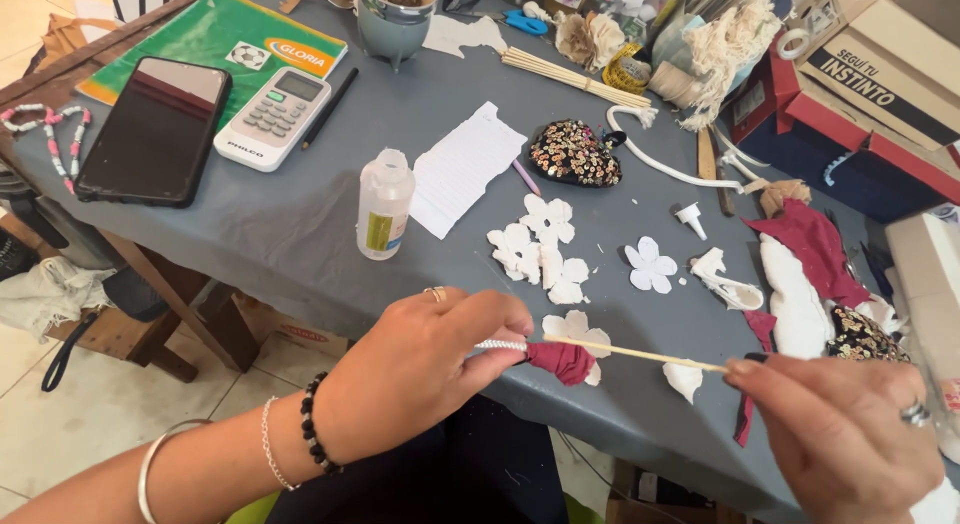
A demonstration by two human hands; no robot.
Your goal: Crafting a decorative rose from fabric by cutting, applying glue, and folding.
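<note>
My left hand [425,359] pinches a small dark red fabric bud [562,361] together with a white beaded strip [500,345]. A thin wooden stick [640,355] runs from the bud to my right hand [845,434], which grips its far end. Both hands hover over the near edge of the grey-covered table [300,234]. Several white paper flowers [545,249] lie just beyond the hands, another one [650,264] to their right. A small glue bottle [384,204] stands uncapped left of the flowers, its white nozzle cap [690,220] lying apart.
A black phone [155,129], a white remote [272,117], a green notebook [215,34] and a lined paper [465,167] lie at the left. A sequined dark heart [574,154], wooden sticks [570,76], red and white fabric scraps [805,274] and cardboard boxes [870,94] crowd the right.
</note>
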